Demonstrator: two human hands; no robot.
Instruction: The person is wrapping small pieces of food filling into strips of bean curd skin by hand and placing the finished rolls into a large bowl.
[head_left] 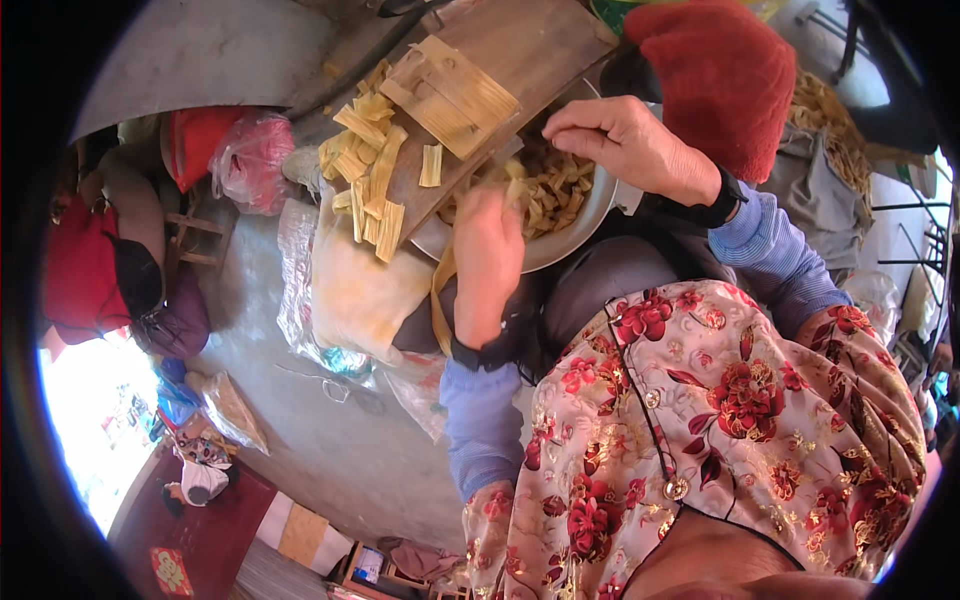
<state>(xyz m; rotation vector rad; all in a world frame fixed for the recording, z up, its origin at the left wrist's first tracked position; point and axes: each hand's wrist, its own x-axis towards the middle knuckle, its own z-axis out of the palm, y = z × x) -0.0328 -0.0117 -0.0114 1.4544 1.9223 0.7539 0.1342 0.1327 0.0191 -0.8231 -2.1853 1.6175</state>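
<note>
My left hand (487, 255), blurred, is closed at the near left side of a pale metal bowl (547, 262). A long yellow strip (441, 312) trails down beside its wrist, and a bit of yellow shows at its fingertips. Above the bowl's right part is my right hand (635, 145), thumb and fingers drawn together; what they hold, if anything, cannot be made out. Inside the bowl are many small folded yellow pieces (556, 190). On the wooden board (530, 45) beyond lie a wide ribbed yellow sheet (450, 95) and a heap of cut yellow strips (372, 165).
A dark red cloth-covered thing (715, 85) stands right of the bowl. Left of the board hangs a pale cloth (365, 285) with clear plastic. Another person in red (85, 270) sits at the far left. A dark red table (200, 530) is at the lower left.
</note>
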